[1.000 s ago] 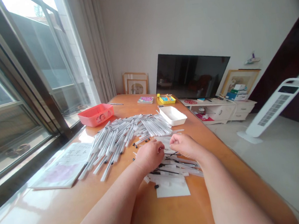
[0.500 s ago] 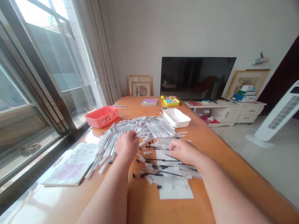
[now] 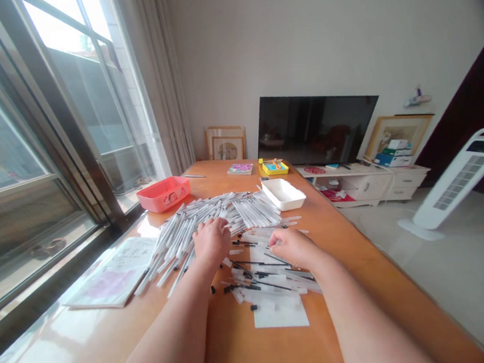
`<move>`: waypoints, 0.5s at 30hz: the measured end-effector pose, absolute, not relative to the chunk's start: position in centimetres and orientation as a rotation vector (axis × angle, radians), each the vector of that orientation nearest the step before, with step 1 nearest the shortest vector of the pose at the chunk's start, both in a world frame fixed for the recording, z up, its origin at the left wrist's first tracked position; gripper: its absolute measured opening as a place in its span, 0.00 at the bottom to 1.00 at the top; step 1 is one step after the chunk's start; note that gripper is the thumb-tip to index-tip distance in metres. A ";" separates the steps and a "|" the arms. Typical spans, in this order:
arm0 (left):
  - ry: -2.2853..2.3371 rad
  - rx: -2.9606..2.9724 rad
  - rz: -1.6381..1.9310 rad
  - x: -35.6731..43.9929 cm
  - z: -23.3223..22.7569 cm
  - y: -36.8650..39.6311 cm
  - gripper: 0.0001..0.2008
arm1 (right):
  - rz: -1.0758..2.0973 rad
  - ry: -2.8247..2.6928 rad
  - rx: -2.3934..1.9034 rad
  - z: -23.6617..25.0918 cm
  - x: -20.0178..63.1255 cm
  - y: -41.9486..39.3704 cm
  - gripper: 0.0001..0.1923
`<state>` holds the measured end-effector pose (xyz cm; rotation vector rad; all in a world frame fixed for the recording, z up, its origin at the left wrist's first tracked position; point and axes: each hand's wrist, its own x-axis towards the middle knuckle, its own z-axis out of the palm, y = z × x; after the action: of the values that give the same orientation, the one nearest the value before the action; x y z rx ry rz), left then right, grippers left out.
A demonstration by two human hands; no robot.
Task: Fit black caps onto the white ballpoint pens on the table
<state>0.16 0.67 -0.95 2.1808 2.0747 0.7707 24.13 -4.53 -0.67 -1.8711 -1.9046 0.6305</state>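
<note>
orange table [image 3: 241, 353] | pens [image 3: 211, 213], perhaps sixty | left hand [image 3: 212, 240], right hand [image 3: 290, 246]: fingers curled, grip unclear

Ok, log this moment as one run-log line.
left hand: on pile of white pens | right hand: over loose black refills | surface: wooden table

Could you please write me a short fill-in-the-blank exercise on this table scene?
1. The left hand rests on the heap of ____ pens.
2. The tray by the window is ____ in colour.
3. The white tray lies nearer the ____ hand.
4. Both trays stand on the ____.

Missing words: white; red; right; table
</note>
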 end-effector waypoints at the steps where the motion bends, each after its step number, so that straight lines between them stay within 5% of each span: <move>1: 2.058 2.180 0.784 0.3 -1.0 0.6 0.14 | 0.633 -1.903 -1.879 -0.6 24.1 -4.6 0.05; 15: 1.857 1.430 1.409 -1.9 -1.0 1.8 0.18 | 0.573 -1.936 -1.836 0.1 23.9 -4.7 0.09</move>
<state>-1.88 1.78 -1.05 1.4304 1.8570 1.4087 23.90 -4.70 0.05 -1.8362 -1.9362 0.5733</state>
